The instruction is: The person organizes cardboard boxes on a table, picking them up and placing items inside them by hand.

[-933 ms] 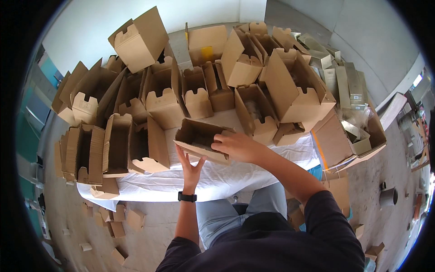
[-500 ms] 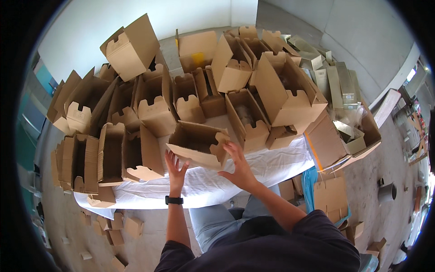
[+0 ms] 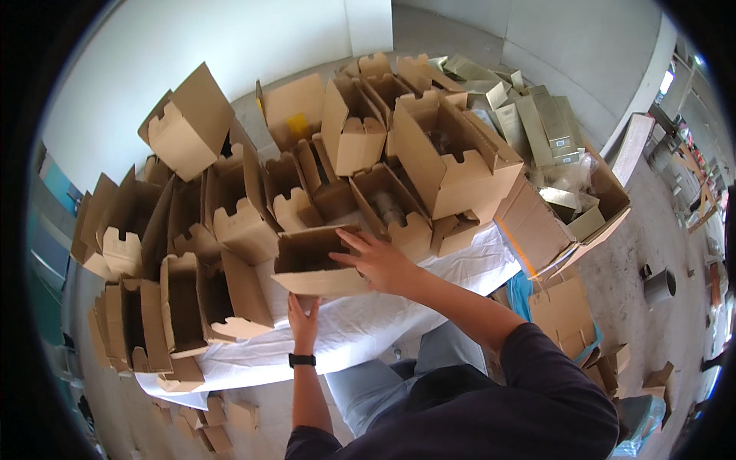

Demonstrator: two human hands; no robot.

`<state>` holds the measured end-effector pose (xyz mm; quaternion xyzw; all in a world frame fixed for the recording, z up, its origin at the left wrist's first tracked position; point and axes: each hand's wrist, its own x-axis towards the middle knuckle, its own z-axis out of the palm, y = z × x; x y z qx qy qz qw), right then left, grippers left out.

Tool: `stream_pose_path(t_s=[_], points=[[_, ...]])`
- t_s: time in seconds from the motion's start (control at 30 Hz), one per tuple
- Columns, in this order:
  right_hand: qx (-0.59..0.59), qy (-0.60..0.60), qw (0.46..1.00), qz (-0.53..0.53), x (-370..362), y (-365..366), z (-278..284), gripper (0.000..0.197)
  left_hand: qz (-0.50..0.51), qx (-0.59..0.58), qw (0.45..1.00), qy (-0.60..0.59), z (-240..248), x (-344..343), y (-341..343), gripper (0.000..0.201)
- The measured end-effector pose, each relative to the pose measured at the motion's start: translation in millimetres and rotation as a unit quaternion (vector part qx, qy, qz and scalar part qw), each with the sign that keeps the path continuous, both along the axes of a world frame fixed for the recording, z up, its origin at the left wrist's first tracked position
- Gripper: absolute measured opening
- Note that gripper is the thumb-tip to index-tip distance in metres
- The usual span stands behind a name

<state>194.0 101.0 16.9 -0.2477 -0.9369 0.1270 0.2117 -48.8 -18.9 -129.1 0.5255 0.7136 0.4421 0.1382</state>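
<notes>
An open-topped brown cardboard box with notched ends is at the front middle of the white-covered table. My right hand is closed over its right end, fingers reaching over the rim toward the inside. Below the front left corner, my left hand holds the box from its lower edge; its fingertips are partly hidden there. The box's long front wall faces me, and its inside looks dark, with no contents that I can make out. Similar open boxes stand close behind it, and one with a clear wrapped item is to its right.
The white cloth covers the table's front edge. At the right, a large carton holds gold-coloured boxes and clear plastic. Many cardboard boxes crowd the table. More small boxes and a dark grey cylinder are on the floor.
My right hand has moved left over the box's end and taken hold. My left hand has gone from beside the front wall to its lower edge. The box has turned and tilted; the view has shifted.
</notes>
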Motion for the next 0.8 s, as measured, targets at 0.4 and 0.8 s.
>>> stream_pose_path(t_s=[0.4, 0.8], points=[[-0.136, 0.079, 0.987, 0.023, 7.5, 9.6, 8.3, 0.073, 0.020, -0.002, 0.999, 0.044, -1.2, 0.6, 3.7, 0.058], [-0.212, 0.170, 0.962, 0.022, 10.4, 0.8, -15.8, 0.114, 0.013, 0.012, 0.997, 0.072, -3.6, -3.8, 1.4, 0.053]])
